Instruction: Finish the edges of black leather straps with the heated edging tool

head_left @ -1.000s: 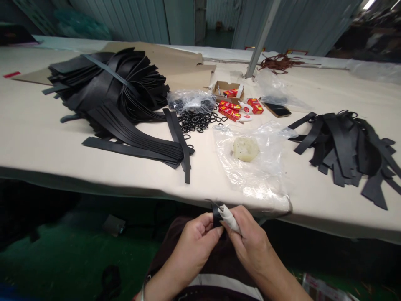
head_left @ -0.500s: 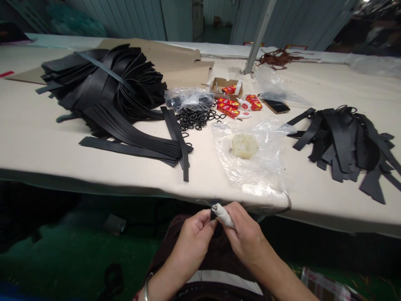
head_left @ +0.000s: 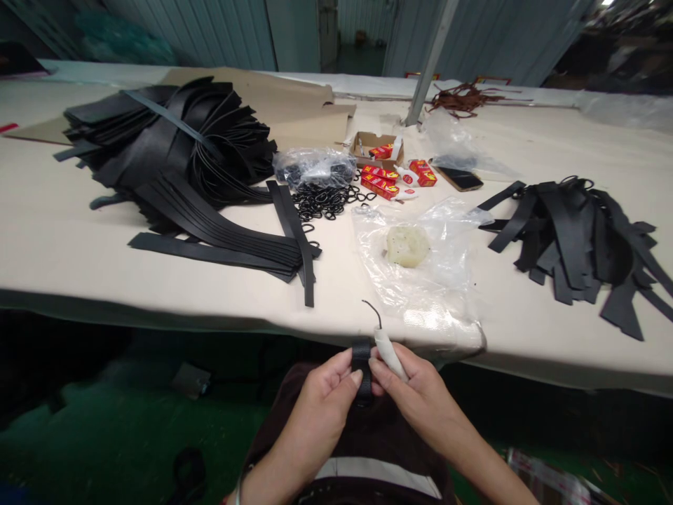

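In front of my lap, a short black leather strap (head_left: 362, 363) is pinched between the thumb and fingers of my left hand (head_left: 323, 393). My right hand (head_left: 418, 386) grips an awl (head_left: 388, 353) by its white-wrapped handle, with the thin, curved dark tip pointing up and away from the strap. The right thumb and fingertips also press the strap's right edge. Beyond the hands, on the table (head_left: 336, 308), a yellowish lump like wax (head_left: 407, 247) lies on a clear plastic bag (head_left: 442, 284).
Bundled black straps (head_left: 173, 147) lie at left, several loose ones spreading forward. More black strips (head_left: 573, 238) are heaped at right. Mid-table are black metal rings (head_left: 323, 202), red glue boxes (head_left: 379, 182), a phone (head_left: 460, 178) and a metal pole (head_left: 428, 70).
The awl has swung upright, its tip now up and clear of the strap, where before it pointed left across it. The strap shows more between my hands, which have shifted slightly.
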The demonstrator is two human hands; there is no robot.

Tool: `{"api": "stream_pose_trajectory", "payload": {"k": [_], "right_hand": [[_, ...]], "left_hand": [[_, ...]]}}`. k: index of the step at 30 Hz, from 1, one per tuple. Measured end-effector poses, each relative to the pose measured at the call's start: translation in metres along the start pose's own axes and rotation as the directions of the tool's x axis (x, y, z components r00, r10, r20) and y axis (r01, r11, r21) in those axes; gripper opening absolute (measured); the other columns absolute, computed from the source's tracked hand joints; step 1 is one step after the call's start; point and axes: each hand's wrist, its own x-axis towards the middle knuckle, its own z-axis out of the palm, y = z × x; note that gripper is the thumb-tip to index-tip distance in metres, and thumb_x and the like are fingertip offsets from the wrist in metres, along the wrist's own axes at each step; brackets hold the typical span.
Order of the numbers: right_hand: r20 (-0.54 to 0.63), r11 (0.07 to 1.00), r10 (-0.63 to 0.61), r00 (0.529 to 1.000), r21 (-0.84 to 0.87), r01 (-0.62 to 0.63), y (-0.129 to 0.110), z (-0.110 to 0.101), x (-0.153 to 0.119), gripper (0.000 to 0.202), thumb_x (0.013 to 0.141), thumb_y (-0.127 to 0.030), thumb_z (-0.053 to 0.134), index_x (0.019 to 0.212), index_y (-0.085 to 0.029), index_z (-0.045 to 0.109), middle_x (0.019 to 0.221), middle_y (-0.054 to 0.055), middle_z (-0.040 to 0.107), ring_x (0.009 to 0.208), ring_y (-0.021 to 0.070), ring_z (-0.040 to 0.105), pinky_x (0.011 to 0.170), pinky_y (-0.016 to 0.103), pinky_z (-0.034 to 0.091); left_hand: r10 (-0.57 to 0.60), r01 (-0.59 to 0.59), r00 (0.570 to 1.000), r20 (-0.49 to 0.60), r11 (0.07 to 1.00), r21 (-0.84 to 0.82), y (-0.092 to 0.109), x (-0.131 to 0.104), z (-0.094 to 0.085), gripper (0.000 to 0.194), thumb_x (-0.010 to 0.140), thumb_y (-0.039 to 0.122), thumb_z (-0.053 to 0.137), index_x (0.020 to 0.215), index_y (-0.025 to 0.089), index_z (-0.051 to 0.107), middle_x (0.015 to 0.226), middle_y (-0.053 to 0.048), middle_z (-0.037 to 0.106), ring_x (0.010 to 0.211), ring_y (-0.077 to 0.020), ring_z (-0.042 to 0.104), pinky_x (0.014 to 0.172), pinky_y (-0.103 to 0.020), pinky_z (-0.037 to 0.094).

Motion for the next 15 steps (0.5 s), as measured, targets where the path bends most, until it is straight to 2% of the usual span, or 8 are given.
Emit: {"api": "stream_pose_trajectory", "payload": {"k": [3, 8, 12, 15], "right_hand": [[-0.015, 1.000, 0.014, 1.000, -0.024, -0.014, -0.0017, 0.0016, 0.0012, 0.025, 0.084, -0.036, 0.049, 0.069, -0.016, 0.051, 0.061, -0.001, 0.047, 0.059, 0.0137, 0.045, 0.055, 0.023, 0.037], [-0.063, 1.000, 0.024, 0.998, 0.020, -0.022, -0.0021, 0.0045, 0.0020, 0.024, 0.080, -0.037, 0.051, 0.068, -0.017, 0.050, 0.059, -0.002, 0.044, 0.055, 0.0125, 0.040, 0.051, 0.023, 0.035], [-0.049, 0.989, 0.091, 0.995, 0.117, -0.085, 0.0013, 0.0069, 0.0010, 0.026, 0.080, -0.039, 0.053, 0.068, -0.017, 0.047, 0.056, -0.004, 0.043, 0.051, 0.0118, 0.043, 0.048, 0.022, 0.037], [-0.001, 0.969, 0.127, 0.992, 0.215, -0.124, 0.0038, 0.0093, 0.0000, 0.026, 0.081, -0.041, 0.053, 0.072, -0.017, 0.046, 0.054, -0.005, 0.045, 0.048, 0.0114, 0.046, 0.046, 0.022, 0.039]], "left_hand": [[0.011, -0.011, 1.000, 0.019, 0.999, -0.030, -0.0026, -0.0010, -0.0012, 0.032, 0.082, 0.022, 0.056, 0.113, 0.014, 0.060, 0.096, -0.008, 0.067, 0.090, -0.0208, 0.058, 0.078, -0.028, 0.042], [-0.125, 0.126, 0.992, 0.010, 0.989, -0.075, -0.0033, -0.0013, -0.0050, 0.030, 0.082, 0.024, 0.057, 0.111, 0.015, 0.060, 0.091, -0.007, 0.066, 0.083, -0.0169, 0.058, 0.072, -0.025, 0.040], [-0.129, 0.139, 0.986, 0.103, 0.986, -0.091, -0.0021, 0.0003, -0.0078, 0.017, 0.081, 0.024, 0.060, 0.085, 0.010, 0.067, 0.078, -0.007, 0.065, 0.076, -0.0154, 0.056, 0.075, -0.027, 0.040], [-0.123, 0.131, 0.986, 0.116, 0.989, -0.068, -0.0026, 0.0009, -0.0085, 0.022, 0.081, 0.026, 0.058, 0.071, 0.008, 0.065, 0.066, -0.006, 0.062, 0.067, -0.0154, 0.055, 0.069, -0.028, 0.040]]}}
